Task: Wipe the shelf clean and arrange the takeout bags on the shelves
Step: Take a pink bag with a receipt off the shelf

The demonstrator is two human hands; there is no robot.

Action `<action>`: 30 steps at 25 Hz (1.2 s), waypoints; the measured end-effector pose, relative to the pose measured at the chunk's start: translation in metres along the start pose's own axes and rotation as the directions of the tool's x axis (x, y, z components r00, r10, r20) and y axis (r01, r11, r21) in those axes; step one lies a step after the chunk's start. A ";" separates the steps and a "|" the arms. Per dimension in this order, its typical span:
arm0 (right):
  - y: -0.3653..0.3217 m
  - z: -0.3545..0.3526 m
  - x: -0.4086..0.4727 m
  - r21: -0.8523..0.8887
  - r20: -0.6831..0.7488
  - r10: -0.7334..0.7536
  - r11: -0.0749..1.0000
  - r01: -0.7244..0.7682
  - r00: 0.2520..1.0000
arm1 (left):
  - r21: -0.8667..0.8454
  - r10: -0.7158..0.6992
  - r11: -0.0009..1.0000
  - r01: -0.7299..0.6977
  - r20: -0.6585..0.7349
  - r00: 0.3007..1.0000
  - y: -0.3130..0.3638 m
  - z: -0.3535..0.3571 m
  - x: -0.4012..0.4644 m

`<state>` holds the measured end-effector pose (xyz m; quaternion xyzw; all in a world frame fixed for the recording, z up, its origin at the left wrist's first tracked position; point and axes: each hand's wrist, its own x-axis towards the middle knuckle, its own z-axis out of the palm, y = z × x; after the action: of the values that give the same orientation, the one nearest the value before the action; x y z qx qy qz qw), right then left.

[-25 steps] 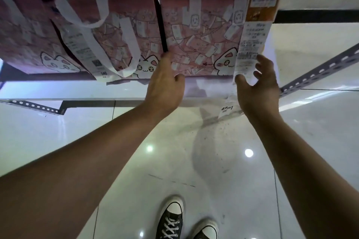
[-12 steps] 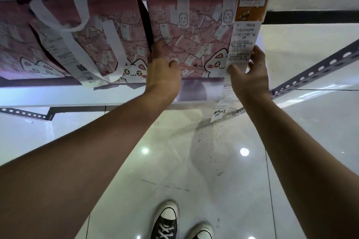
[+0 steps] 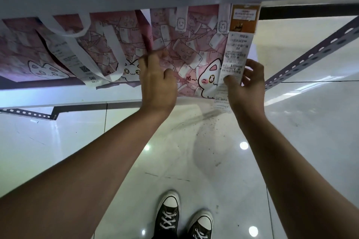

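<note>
Matt printed paper bags (image 3: 186, 50), thin paper receipt (image 3: 236, 54) (slightly creased), perforated metal brace (image 3: 310, 52), glossy tiled floor (image 3: 301, 132).

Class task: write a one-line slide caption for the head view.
Left hand steadies pink takeout bag on shelf; right hand pinches its receipt.

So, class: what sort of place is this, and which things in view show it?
Probably a takeout pickup or storage point: pink cat-print paper bags carrying long white order receipts stand on a grey slotted-metal shelf rack above a glossy white tiled floor.
</note>
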<state>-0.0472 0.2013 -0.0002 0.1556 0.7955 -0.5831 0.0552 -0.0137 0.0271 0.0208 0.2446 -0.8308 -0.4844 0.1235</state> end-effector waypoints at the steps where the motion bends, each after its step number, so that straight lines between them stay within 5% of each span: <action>1: 0.000 -0.005 -0.009 0.000 -0.001 0.012 1.000 -0.012 1.000 | -0.004 -0.007 1.000 0.007 -0.004 1.000 0.003 -0.005 -0.006; 15: -0.050 -0.103 -0.165 0.028 0.001 0.186 0.982 -0.186 0.983 | 0.080 -0.154 0.987 0.142 0.160 0.975 0.081 -0.096 -0.139; 23: -0.132 -0.169 -0.250 0.060 -0.092 0.248 0.968 -0.243 0.964 | 0.128 -0.090 0.990 0.058 0.260 0.961 0.178 -0.153 -0.199; 30: -0.217 -0.233 -0.318 0.163 -0.244 0.235 0.966 -0.199 0.941 | -0.006 0.038 0.999 -0.039 0.371 0.928 0.273 -0.199 -0.231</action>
<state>0.2077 0.3041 0.3566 0.3216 0.7322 -0.6004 0.0032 0.1925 0.1128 0.3641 0.1323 -0.8441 -0.5189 -0.0266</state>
